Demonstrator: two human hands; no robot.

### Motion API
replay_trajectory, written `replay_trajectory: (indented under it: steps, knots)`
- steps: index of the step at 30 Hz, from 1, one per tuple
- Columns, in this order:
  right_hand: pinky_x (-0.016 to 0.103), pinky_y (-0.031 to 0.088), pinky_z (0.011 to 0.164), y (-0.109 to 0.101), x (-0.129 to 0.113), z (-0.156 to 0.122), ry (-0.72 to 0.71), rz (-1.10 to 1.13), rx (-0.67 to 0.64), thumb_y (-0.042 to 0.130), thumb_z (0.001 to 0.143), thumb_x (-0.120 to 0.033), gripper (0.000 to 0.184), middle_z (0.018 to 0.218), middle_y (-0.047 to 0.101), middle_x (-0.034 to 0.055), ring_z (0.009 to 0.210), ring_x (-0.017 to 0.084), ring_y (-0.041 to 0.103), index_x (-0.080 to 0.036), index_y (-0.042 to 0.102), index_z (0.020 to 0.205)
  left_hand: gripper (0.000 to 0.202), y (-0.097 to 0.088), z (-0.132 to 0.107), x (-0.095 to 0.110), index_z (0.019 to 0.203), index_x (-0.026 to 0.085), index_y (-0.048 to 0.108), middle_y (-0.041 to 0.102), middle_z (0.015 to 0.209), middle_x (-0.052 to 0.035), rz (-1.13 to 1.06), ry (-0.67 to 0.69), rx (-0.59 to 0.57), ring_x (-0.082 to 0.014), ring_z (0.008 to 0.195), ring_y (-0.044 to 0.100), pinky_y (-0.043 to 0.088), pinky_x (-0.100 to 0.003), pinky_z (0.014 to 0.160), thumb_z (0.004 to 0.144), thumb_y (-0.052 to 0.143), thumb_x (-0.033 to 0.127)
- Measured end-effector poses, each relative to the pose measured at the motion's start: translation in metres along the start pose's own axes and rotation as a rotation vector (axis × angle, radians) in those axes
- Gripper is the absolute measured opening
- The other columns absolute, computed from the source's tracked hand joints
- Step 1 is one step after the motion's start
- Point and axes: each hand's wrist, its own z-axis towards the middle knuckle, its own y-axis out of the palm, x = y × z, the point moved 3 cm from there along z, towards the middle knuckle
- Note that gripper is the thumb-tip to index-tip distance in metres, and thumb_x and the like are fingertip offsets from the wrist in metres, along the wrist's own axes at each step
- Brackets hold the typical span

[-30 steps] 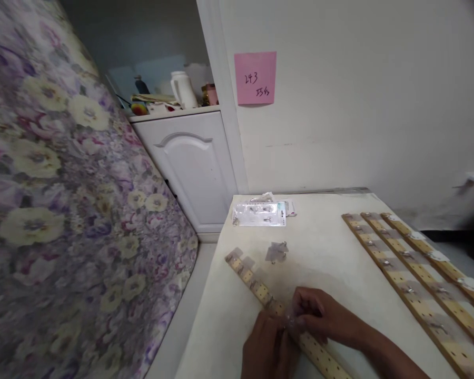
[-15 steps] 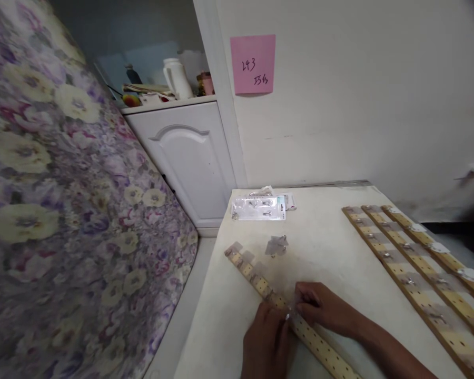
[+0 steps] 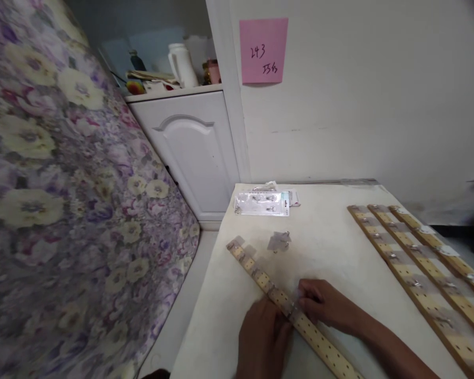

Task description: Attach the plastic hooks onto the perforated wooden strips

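Observation:
A long yellow perforated strip (image 3: 260, 276) lies slantwise on the white table (image 3: 332, 247). My left hand (image 3: 263, 337) and my right hand (image 3: 326, 305) meet over its middle, fingers curled and pinching a small clear packet with a metal piece (image 3: 294, 308) against the strip. A loose small clear packet (image 3: 278, 240) lies just beyond the strip's far end.
Three more perforated strips (image 3: 414, 258) carrying small packets lie side by side at the right. A clear blister pack (image 3: 263, 202) sits at the table's far edge. A floral mattress (image 3: 63, 200) stands at the left, a white cabinet (image 3: 193, 152) behind, a pink note (image 3: 263, 50) on the wall.
The view has shifted slightly. My hands have stayed on the strip's middle, working the small packet down against it.

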Motion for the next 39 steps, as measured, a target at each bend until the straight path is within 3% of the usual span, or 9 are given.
replay_trajectory:
  steps: [8, 32, 39]
  knots:
    - [0.021, 0.026, 0.049, 0.0012, 0.0003, 0.0006, -0.008, -0.04, 0.023, 0.047, 0.075, -0.015, 0.015, 0.058, 0.04, -0.0064, 0.055, 0.008, 0.039, -0.02, 0.039, 0.063, 0.013, -0.0032, 0.0003, 0.002, 0.084, 0.023, 0.064, 0.066, 0.088, -0.0028, 0.021, 0.05, -0.082, -0.0222, 0.085, 0.059, 0.046, -0.037, 0.075, 0.087, 0.052, 0.021]
    - [0.021, 0.027, 0.05, -0.003, -0.0041, 0.0017, -0.045, -0.107, -0.085, 0.046, 0.079, -0.016, 0.02, 0.058, 0.044, -0.0052, 0.056, 0.009, 0.04, -0.02, 0.037, 0.062, 0.013, 0.0035, -0.0003, -0.0004, 0.082, 0.021, 0.063, 0.067, 0.086, -0.0046, 0.058, 0.082, -0.059, -0.0225, 0.082, 0.06, 0.047, -0.037, 0.073, 0.087, 0.051, 0.021]
    - [0.021, 0.026, 0.05, -0.002, -0.0044, 0.0028, -0.024, -0.148, -0.039, 0.047, 0.078, -0.016, 0.021, 0.058, 0.043, -0.0054, 0.056, 0.009, 0.039, -0.02, 0.037, 0.06, 0.012, 0.0018, 0.0016, 0.0011, 0.081, 0.021, 0.063, 0.067, 0.087, -0.0043, 0.052, 0.076, -0.055, -0.0227, 0.083, 0.06, 0.047, -0.037, 0.073, 0.087, 0.052, 0.021]
